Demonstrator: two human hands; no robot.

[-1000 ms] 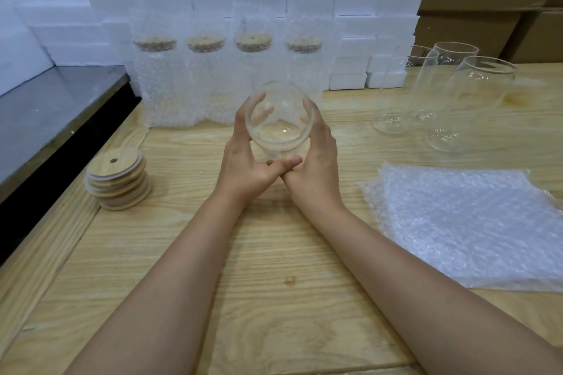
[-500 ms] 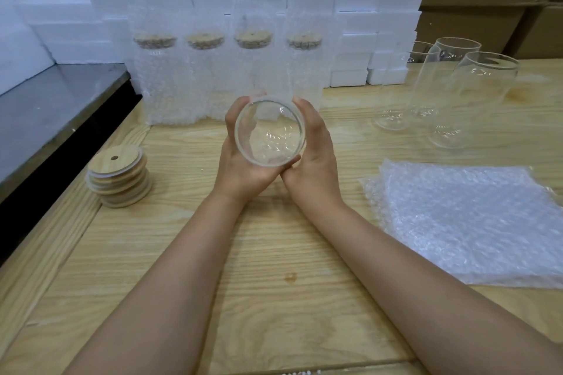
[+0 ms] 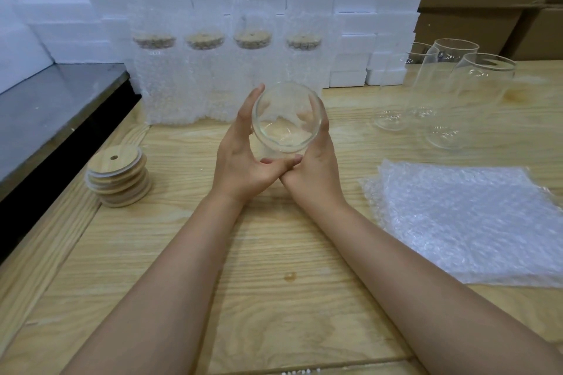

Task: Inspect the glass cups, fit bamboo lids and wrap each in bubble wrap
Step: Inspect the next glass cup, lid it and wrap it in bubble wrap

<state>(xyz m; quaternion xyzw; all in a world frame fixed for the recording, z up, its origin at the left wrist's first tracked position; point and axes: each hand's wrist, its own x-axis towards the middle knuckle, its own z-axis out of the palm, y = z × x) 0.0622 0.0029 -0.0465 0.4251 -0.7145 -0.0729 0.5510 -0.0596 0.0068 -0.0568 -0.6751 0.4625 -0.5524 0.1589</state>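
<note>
A clear, round, empty glass cup [image 3: 286, 119] is held in the air at the centre of the frame, above the pale wooden table [image 3: 274, 253]. Its open mouth is turned towards the camera, and its base shows through lower down. The left hand [image 3: 240, 161] cradles its left side, fingers fairly straight and thumb crossing underneath. The right hand [image 3: 316, 170] wraps the right side, its fingertips visible through the glass.

In the upper centre, four bubble-wrapped cups [image 3: 210, 85] stand in a row, each capped with a bamboo lid. At the upper right, three bare glass cups [image 3: 484, 85] stand empty. A stack of round bamboo lids [image 3: 117, 179] sits at the left and a pile of bubble wrap sheets [image 3: 463, 222] at the right.

Compared with half a second ago, the cup is a little higher and further right, its base shows off-centre, and the left fingers lie straighter.
</note>
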